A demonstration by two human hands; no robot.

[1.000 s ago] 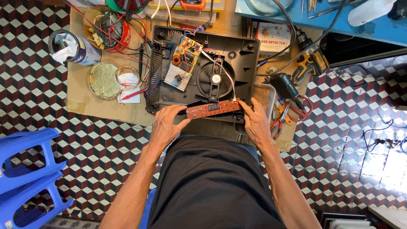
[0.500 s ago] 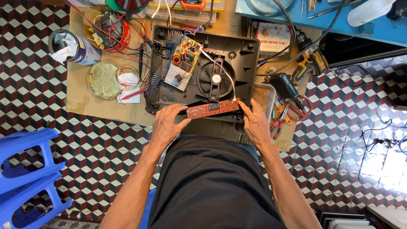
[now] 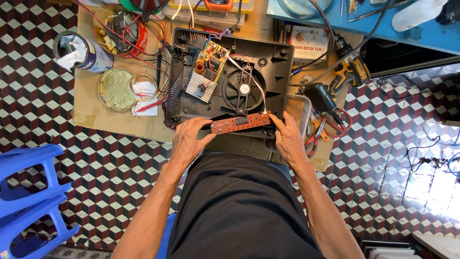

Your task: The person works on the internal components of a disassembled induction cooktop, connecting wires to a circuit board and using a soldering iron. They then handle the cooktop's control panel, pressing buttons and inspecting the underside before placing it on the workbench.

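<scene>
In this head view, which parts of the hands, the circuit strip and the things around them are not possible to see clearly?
- Left hand, right hand: fingertips hidden behind the brown circuit strip.
- Strip underside: faces away from camera.
- Black casing: near edge covered by hands and strip.
- Grey tray: contents hidden by casing and right hand.
- Tin contents: stuffed with white tissue.
- Items along the top: cut off by the picture's edge.
- Pliers: too small to tell the type.

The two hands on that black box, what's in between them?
In the head view, a long reddish circuit board spans between the left hand and right hand, each holding one end, over the opened black casing.
</scene>
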